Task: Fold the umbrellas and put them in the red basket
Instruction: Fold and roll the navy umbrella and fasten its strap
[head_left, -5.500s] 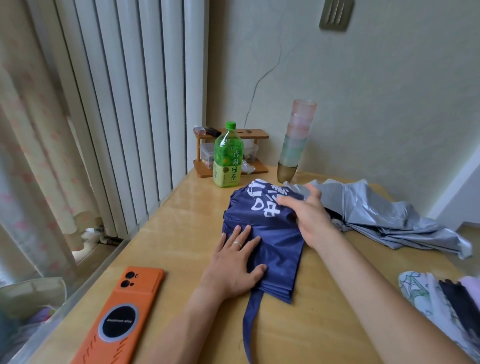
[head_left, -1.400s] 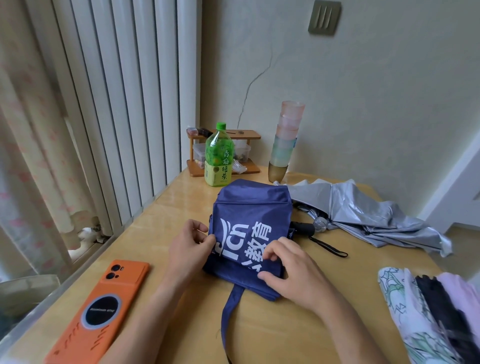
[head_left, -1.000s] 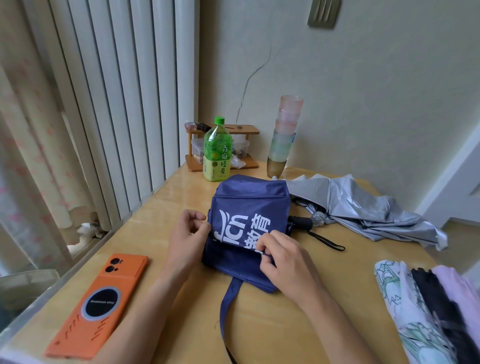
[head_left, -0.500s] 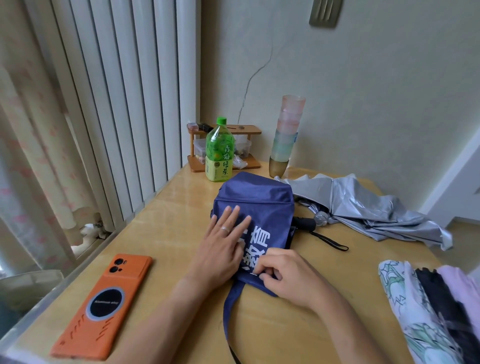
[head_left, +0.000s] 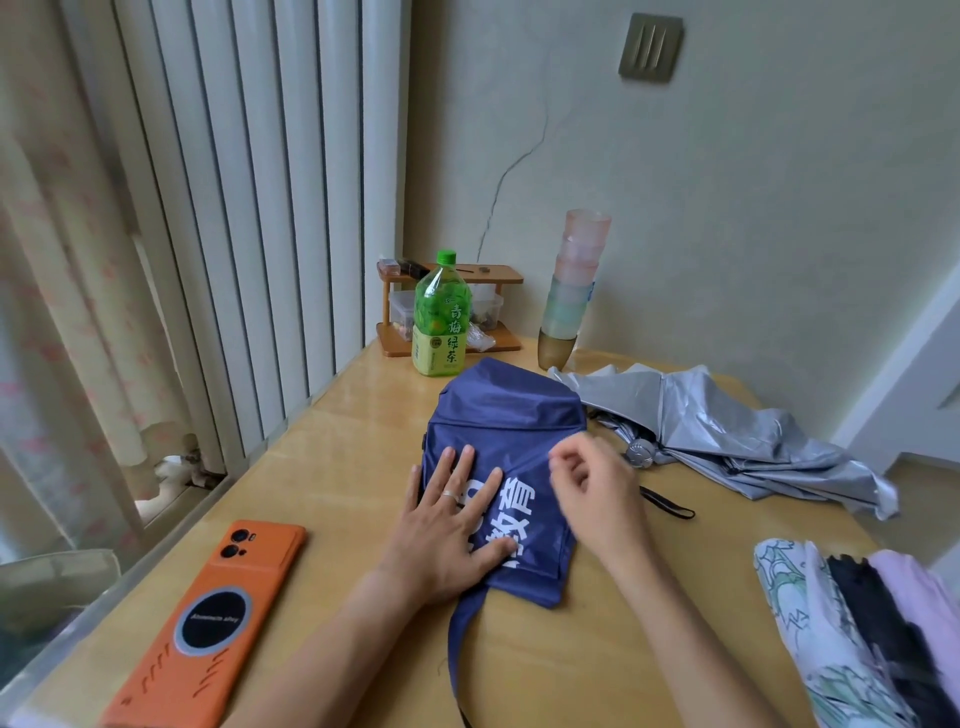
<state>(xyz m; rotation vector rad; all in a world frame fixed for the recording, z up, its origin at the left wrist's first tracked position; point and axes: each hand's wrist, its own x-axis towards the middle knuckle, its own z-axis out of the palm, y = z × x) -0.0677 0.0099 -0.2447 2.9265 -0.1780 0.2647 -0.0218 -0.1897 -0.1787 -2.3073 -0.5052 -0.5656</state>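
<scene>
Far left: curtain, then vertical slats running along the table edge.

Orange phone lies face down on the near-left table, well apart from the umbrellas.

Left hand: released, flat, fingers spread, palm down. It presses on the left half of the navy umbrella. 1 ring on a finger.

The navy umbrella lies flat at table centre, its canopy folded into a rough rectangle with white print facing up. Its navy strap trails toward the near edge.

Behind it stand a green tea bottle, upright, and a small wooden rack against the wall.

Right hand: over the right half of the navy umbrella, fingers loosely curled, thumb and index close together. It's motion-blurred, so I cannot tell if it pinches fabric or holds nothing.

A stack of translucent cups stands upright near the wall, just behind the silver umbrella.

The silver umbrella lies on the table right of the navy one, touching or overlapping its far corner. It's collapsed but the canopy is loose and crumpled. A black wrist loop lies on the table beside the right hand.

Near-right corner: a floral-print bundle with black and pink fabric beside it, cut off by the frame edge.
</scene>
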